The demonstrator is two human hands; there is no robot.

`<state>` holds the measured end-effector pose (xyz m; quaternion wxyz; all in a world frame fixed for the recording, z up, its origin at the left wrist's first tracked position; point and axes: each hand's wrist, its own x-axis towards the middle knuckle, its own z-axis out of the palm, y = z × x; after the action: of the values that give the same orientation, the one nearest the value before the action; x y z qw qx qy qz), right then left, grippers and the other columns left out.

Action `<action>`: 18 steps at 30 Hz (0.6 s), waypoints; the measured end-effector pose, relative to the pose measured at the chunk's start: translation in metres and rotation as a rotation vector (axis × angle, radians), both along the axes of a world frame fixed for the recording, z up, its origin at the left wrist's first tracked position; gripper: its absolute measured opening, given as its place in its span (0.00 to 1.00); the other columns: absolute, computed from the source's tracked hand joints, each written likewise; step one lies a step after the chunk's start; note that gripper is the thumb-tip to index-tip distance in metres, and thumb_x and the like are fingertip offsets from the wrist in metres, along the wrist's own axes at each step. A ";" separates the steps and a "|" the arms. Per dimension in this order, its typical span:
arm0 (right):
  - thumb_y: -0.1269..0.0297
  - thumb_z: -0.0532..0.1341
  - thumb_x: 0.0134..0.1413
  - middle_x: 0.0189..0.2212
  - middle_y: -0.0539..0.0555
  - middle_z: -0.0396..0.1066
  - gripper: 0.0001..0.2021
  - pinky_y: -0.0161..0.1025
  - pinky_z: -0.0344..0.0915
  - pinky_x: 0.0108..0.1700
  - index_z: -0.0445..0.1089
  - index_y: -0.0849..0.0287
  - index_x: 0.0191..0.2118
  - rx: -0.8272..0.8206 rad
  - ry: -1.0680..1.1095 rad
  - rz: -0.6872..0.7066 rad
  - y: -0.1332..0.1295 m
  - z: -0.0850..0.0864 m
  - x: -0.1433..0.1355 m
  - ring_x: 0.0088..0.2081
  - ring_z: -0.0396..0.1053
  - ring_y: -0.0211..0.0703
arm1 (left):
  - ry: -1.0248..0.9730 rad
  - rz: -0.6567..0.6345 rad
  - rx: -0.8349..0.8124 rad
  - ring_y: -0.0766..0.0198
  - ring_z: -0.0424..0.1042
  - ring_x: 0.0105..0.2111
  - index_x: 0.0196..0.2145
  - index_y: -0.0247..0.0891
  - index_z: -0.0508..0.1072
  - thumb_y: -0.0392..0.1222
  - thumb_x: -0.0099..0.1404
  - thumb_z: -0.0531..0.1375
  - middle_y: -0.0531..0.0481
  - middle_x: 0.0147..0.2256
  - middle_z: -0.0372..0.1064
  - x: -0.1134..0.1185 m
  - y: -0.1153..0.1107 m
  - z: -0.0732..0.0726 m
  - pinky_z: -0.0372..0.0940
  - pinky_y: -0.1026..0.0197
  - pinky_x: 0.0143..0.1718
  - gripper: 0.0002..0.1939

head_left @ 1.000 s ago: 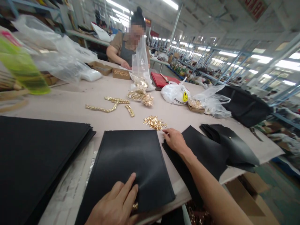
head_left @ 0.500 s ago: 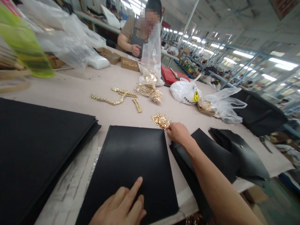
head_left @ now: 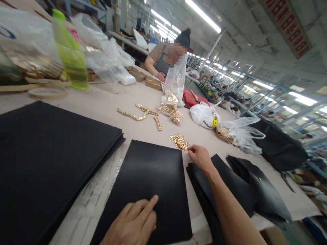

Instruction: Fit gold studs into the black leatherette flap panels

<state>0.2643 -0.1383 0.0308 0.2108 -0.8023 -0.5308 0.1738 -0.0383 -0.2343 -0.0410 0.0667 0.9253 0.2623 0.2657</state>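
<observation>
A smooth black sheet (head_left: 158, 170) lies in front of me. My left hand (head_left: 135, 221) rests on its lower part, index finger stretched out, the other fingers bent and nothing held. At the sheet's top right corner, my right hand (head_left: 200, 157) has its fingers pinched beside a pile of small gold pieces (head_left: 179, 141); whatever is between the fingertips is too small to make out. Gold chains (head_left: 133, 115) and a short chain piece (head_left: 157, 123) lie beyond the sheet.
Stacked black sheets (head_left: 51, 146) fill the left; more black pieces (head_left: 230, 183) lie right. Farther back are a green bottle (head_left: 73, 54), plastic bags (head_left: 204, 115), a small box (head_left: 153, 83) and a red item (head_left: 191, 98). A person (head_left: 163, 58) is across the table.
The view has shifted, so the table's things appear farther right and lower. My right hand stays by the gold pile, its fingertips now slightly off its edge. My left hand remains on the sheet.
</observation>
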 end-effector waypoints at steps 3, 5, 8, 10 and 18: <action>0.62 0.61 0.48 0.30 0.59 0.77 0.11 0.40 0.73 0.32 0.73 0.63 0.37 0.072 0.348 -0.057 -0.023 -0.005 -0.008 0.31 0.77 0.47 | -0.049 0.004 0.006 0.55 0.71 0.45 0.39 0.38 0.71 0.29 0.69 0.51 0.46 0.52 0.73 0.001 -0.002 0.001 0.63 0.54 0.41 0.10; 0.59 0.64 0.44 0.29 0.57 0.77 0.13 0.38 0.74 0.30 0.72 0.62 0.36 0.109 0.560 -0.093 -0.040 -0.011 -0.018 0.29 0.77 0.45 | -0.059 0.010 0.010 0.54 0.71 0.44 0.40 0.38 0.71 0.29 0.68 0.53 0.45 0.51 0.74 0.002 -0.004 0.003 0.64 0.53 0.41 0.09; 0.58 0.70 0.37 0.26 0.54 0.76 0.16 0.39 0.76 0.33 0.73 0.62 0.34 0.119 0.799 -0.125 -0.062 -0.018 -0.036 0.28 0.76 0.43 | -0.048 0.019 0.010 0.53 0.72 0.45 0.39 0.36 0.71 0.29 0.68 0.54 0.41 0.51 0.74 0.001 -0.006 0.009 0.65 0.52 0.43 0.08; 0.58 0.73 0.35 0.26 0.54 0.76 0.18 0.39 0.76 0.33 0.75 0.63 0.33 0.092 0.901 -0.120 -0.074 -0.020 -0.051 0.27 0.76 0.42 | -0.042 0.024 0.016 0.53 0.73 0.46 0.39 0.35 0.71 0.30 0.69 0.54 0.40 0.50 0.74 0.000 -0.008 0.013 0.66 0.52 0.44 0.07; 0.57 0.77 0.31 0.23 0.50 0.75 0.23 0.38 0.74 0.31 0.75 0.64 0.35 -0.110 0.957 -0.001 -0.100 -0.016 -0.100 0.25 0.74 0.40 | -0.035 0.040 0.027 0.54 0.73 0.49 0.41 0.34 0.72 0.33 0.70 0.53 0.41 0.46 0.76 -0.005 -0.014 0.015 0.66 0.52 0.47 0.08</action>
<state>0.1641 -0.2380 0.0151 0.3887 -0.6425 -0.3635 0.5513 -0.0428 -0.2484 -0.0264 0.0535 0.9158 0.2761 0.2869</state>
